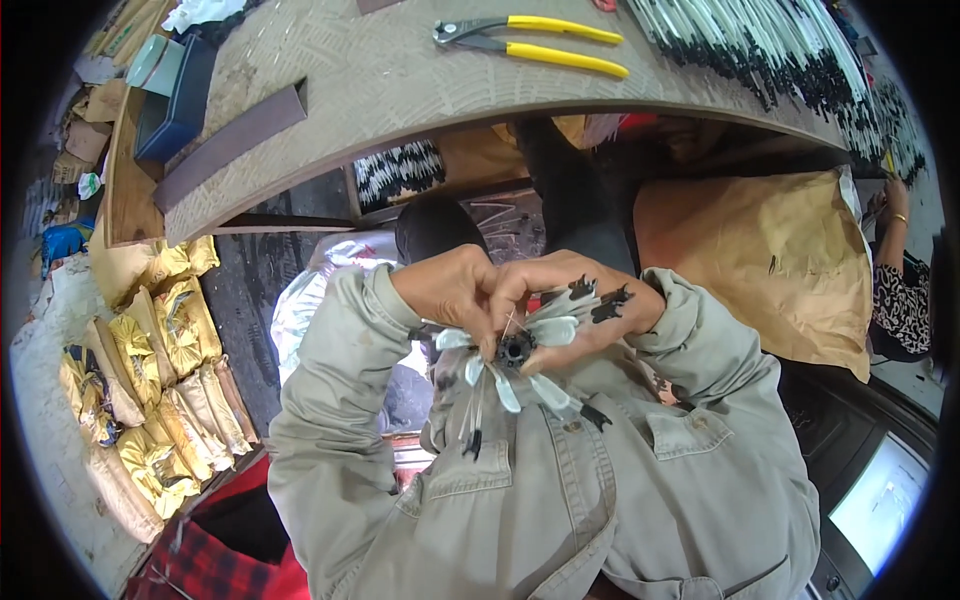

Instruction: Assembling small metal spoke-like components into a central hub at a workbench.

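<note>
Close to my chest, both hands work at a small round black hub (515, 350) with a hole in its middle. Several whitish, blade-like strips (553, 331) fan out from the hub, and some end in black tips (596, 417). My left hand (455, 290) pinches at the hub's left side with thumb and fingertips. Curled around the other side is my right hand (570, 300), its thumb against the hub. More black tips (610, 304) stick out between the right fingers. A thin wire or thread (513, 322) shows between the hands.
Yellow-handled pliers (540, 42) lie on the bench (400, 85) ahead. A pile of white strips with black ends (760, 50) covers its right part. Brown paper (760, 260) is at right; yellow-wrapped bundles (165, 370) lie at left. Another person's arm (890, 230) shows far right.
</note>
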{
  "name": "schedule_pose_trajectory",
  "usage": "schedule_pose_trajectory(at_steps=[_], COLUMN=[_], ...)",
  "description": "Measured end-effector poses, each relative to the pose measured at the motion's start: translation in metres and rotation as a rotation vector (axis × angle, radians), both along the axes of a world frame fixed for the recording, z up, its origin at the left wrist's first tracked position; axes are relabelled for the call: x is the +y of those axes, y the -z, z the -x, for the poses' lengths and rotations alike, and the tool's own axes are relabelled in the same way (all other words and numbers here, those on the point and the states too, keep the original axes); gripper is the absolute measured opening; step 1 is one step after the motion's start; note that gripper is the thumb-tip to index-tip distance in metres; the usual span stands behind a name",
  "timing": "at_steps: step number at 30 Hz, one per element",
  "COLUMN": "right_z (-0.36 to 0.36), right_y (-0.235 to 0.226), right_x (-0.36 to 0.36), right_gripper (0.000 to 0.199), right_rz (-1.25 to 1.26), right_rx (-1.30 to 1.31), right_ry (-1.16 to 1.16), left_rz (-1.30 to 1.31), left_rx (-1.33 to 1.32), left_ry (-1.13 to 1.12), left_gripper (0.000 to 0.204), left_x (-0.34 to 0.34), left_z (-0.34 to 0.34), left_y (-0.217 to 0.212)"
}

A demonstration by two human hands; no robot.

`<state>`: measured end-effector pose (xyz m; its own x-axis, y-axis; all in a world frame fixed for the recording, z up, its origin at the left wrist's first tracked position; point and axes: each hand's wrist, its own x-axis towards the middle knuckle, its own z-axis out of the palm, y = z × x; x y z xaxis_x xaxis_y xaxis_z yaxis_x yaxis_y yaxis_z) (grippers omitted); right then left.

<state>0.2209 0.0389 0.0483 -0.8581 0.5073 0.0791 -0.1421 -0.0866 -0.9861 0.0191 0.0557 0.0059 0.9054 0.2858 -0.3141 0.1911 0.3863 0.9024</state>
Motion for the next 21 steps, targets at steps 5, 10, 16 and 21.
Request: schedule_pose_trajectory(at_steps=[5, 10, 16, 21], right_z=[0.007, 0.028, 0.063, 0.07], right_y=[-0.011, -0.003, -0.019, -0.029], right_x=[0.002, -0.011, -0.067, -0.109], right_gripper=[0.034, 0.032, 0.025, 0.022], right_rz=[0.088, 0.033, 0.105, -0.059], right_rx=[-0.065, -0.059, -0.102, -0.126], right_ry=[0.029, 0.438, 0.712, 0.693], left_rz=[0.112, -0.357, -1.003, -0.921], left_rx=[-0.113, -0.006, 0.037, 0.12], left_ry=[-0.103, -1.453, -1.287, -1.278], left_gripper=[0.03, 0.016, 0.045, 0.056], left_x=[0.002, -0.03, -0.168, -0.199], left_z=[0.009, 0.047, 0.038, 0.013], left_y=[0.008, -0.035, -0.072, -0.055])
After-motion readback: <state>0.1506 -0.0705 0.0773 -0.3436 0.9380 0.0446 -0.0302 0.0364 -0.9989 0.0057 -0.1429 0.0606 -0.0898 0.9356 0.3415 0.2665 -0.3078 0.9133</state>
